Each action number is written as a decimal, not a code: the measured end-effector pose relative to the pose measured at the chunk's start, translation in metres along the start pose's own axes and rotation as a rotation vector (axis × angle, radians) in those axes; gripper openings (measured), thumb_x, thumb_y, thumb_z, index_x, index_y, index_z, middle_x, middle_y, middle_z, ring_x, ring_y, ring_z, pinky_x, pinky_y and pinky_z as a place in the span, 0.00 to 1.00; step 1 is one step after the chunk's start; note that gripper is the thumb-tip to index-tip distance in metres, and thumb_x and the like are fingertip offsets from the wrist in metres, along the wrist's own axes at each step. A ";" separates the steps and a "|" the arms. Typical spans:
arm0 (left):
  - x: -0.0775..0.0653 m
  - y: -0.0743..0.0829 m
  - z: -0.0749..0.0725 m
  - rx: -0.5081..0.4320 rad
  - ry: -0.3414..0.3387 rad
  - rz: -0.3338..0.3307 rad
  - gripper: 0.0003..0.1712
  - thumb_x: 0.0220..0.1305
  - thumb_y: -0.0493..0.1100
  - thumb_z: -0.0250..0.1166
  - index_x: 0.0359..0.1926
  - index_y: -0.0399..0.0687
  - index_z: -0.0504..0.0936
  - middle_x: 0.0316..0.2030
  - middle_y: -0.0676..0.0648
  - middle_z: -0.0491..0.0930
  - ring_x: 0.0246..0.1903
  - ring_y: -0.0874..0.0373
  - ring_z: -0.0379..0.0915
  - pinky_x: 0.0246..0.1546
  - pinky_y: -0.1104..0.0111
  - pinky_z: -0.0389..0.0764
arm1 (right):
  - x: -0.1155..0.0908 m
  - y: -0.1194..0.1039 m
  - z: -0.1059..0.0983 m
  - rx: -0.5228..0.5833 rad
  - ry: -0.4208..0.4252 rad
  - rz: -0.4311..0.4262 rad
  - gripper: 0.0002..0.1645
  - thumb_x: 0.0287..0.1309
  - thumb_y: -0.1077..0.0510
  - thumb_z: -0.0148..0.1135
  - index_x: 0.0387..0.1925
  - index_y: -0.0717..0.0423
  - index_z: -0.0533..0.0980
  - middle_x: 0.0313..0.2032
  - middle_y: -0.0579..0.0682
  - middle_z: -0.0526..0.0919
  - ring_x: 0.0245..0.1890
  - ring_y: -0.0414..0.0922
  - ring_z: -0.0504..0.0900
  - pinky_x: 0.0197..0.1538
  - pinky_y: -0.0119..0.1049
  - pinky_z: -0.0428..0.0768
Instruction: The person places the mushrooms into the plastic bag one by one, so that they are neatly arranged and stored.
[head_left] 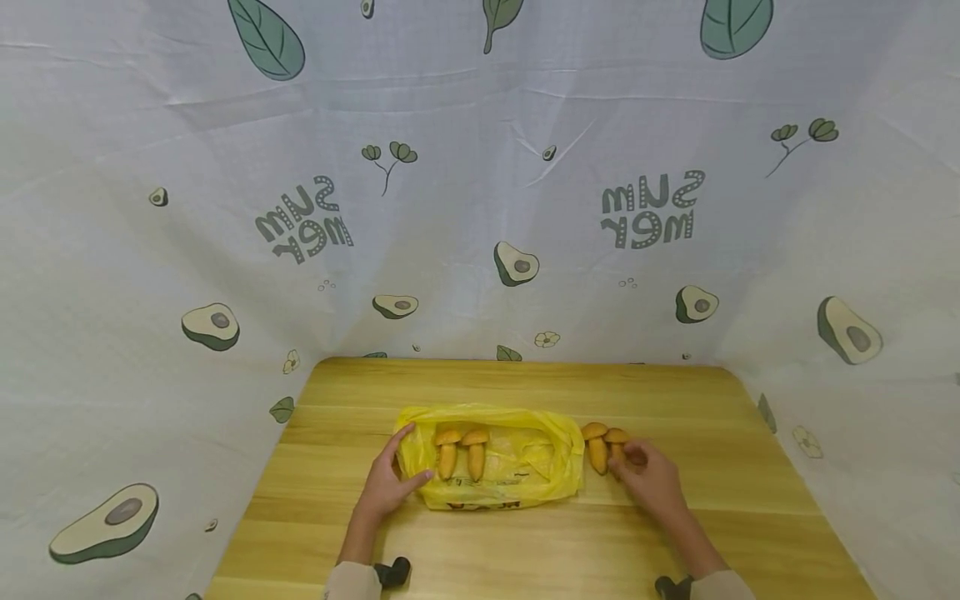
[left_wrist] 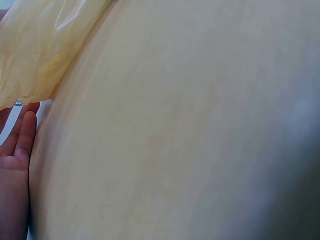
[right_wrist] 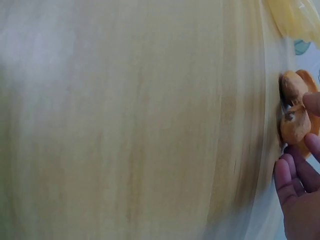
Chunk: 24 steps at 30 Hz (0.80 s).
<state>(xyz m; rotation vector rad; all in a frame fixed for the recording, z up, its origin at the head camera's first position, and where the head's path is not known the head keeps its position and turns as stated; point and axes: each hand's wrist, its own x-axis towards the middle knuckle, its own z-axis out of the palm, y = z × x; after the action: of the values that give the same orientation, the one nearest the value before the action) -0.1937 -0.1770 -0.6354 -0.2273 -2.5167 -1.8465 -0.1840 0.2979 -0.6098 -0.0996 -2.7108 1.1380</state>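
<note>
A yellow plastic bag (head_left: 495,493) lies with its mouth spread wide. Two orange-capped toy-like mushrooms (head_left: 476,454) are side by side inside it. My left hand (head_left: 384,487) spans the bag's left end, thumb and forefinger spread and touching its rim; in the left wrist view its fingers (left_wrist: 25,140) look fairly straight beside the plastic. Two more mushrooms (head_left: 597,450) lie together just right of the bag. My right hand (head_left: 654,483) pinches the right-hand one between thumb and forefinger. In the right wrist view both mushroom stems (right_wrist: 296,124) show their rounded ends.
The wooden table (head_left: 525,550) carries the bag and mushrooms. A white cloth (head_left: 450,208) printed with avocados and leaves hangs behind and along both sides. Dark wrist devices (head_left: 393,572) sit at both cuffs.
</note>
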 end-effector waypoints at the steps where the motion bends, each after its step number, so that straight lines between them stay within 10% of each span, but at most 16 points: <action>1: 0.000 0.000 0.000 -0.006 0.001 0.000 0.52 0.56 0.43 0.79 0.78 0.62 0.62 0.77 0.40 0.61 0.73 0.42 0.64 0.69 0.57 0.70 | 0.000 0.000 0.000 -0.004 -0.006 0.001 0.26 0.60 0.50 0.75 0.50 0.66 0.80 0.47 0.63 0.87 0.49 0.58 0.85 0.47 0.34 0.81; 24: 0.001 -0.003 0.001 -0.008 0.005 0.010 0.53 0.56 0.42 0.79 0.79 0.61 0.61 0.78 0.40 0.60 0.74 0.40 0.62 0.71 0.50 0.67 | 0.001 0.001 0.000 0.073 -0.019 0.122 0.27 0.56 0.56 0.77 0.53 0.67 0.79 0.45 0.65 0.87 0.40 0.50 0.87 0.38 0.25 0.80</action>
<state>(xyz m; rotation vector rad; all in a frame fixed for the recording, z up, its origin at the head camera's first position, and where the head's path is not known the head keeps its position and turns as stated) -0.1953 -0.1767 -0.6380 -0.2341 -2.5008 -1.8514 -0.1848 0.2988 -0.6104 -0.2480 -2.7087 1.2757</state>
